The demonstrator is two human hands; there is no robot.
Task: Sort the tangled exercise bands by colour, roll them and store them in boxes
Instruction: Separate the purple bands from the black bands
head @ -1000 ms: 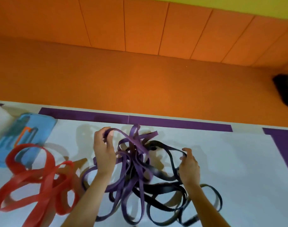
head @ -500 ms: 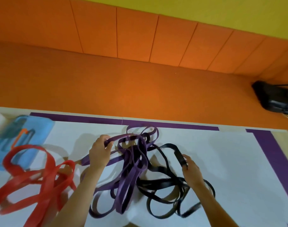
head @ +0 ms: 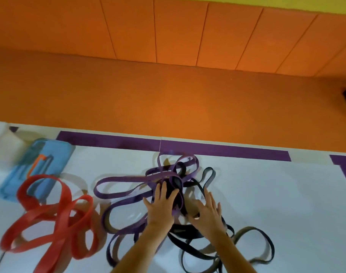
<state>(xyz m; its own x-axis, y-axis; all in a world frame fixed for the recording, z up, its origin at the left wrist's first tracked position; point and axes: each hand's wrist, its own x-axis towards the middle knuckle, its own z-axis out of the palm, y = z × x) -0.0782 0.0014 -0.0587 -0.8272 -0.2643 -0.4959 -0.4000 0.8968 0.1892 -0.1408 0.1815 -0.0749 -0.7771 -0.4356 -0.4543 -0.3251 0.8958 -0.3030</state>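
Black bands (head: 185, 233): slack loops nearest me, right of centre, on the white sheet (head: 266, 194). They run under my right wrist and on into the knot ahead.

Red bands (head: 48, 210): separate pile on the near left, apart from the tangle. Several wide loops cross one another.

Right hand (head: 206, 211): released, fingers straight and spread, palm down on the black loops at the right of the knot. It grasps nothing.

Left hand (head: 161, 205): released as well, fingers spread, lying flat on the knot where purple and black cross. Fingertips touch a dark band at the knot's middle. It sits just beside my right hand.

Purple bands (head: 117, 179): centre, knotted with the black ones. One long loop runs out to the left toward the red pile, others stand up beyond my fingers, and more trail near beside my left forearm.

Blue box (head: 56, 152): far left on the sheet, just beyond the red pile, blurred. It has an orange mark on it.

White item (head: 3, 142): far left corner, too blurred to identify.

Purple tape (head: 217, 149): border along the sheet's far edge and down its right side.

Orange floor (head: 168, 99): beyond the tape.

Orange panels (head: 178, 32): farther still, with yellow (head: 286, 4) above them.
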